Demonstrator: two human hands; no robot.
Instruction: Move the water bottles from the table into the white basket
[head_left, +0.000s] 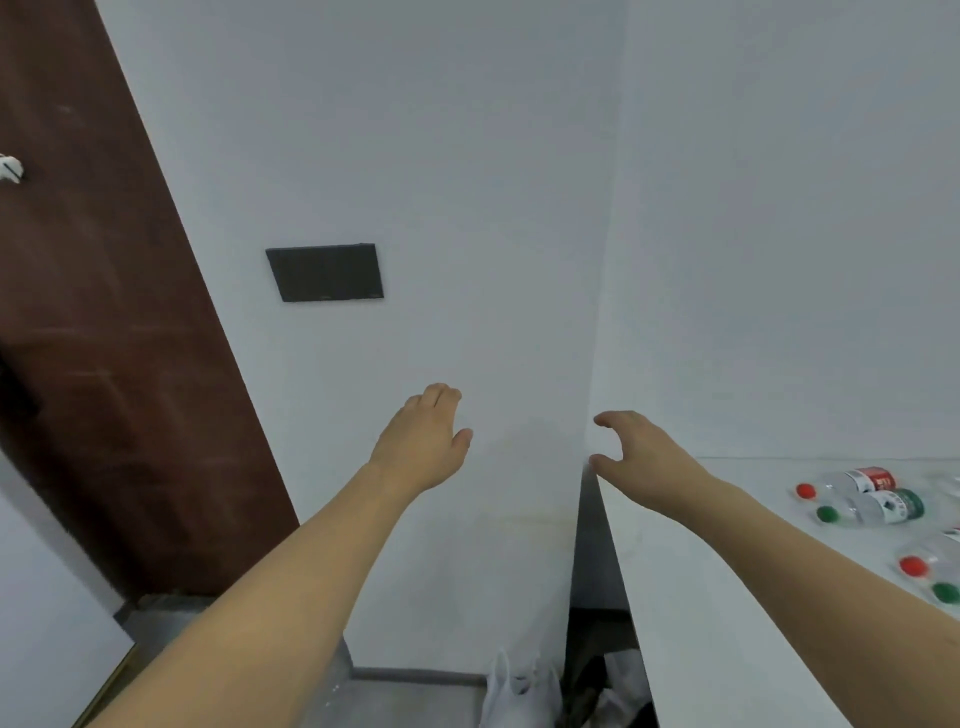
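Note:
Several clear water bottles lie on their sides on the white table (727, 597) at the far right. One has a red cap and red label (857, 480), one a green cap and green label (883, 506), and two more caps, red (913, 566) and green (945, 592), show at the frame edge. My left hand (423, 441) is raised in front of the wall, fingers loosely apart, holding nothing. My right hand (639, 452) hovers over the table's left corner, open and curved, empty. No white basket is in view.
A dark brown door (104, 338) stands at the left. A black rectangular plate (324, 273) is fixed on the white wall. On the floor beside the table's left end lie white plastic bags (519, 691) and dark clutter (602, 675).

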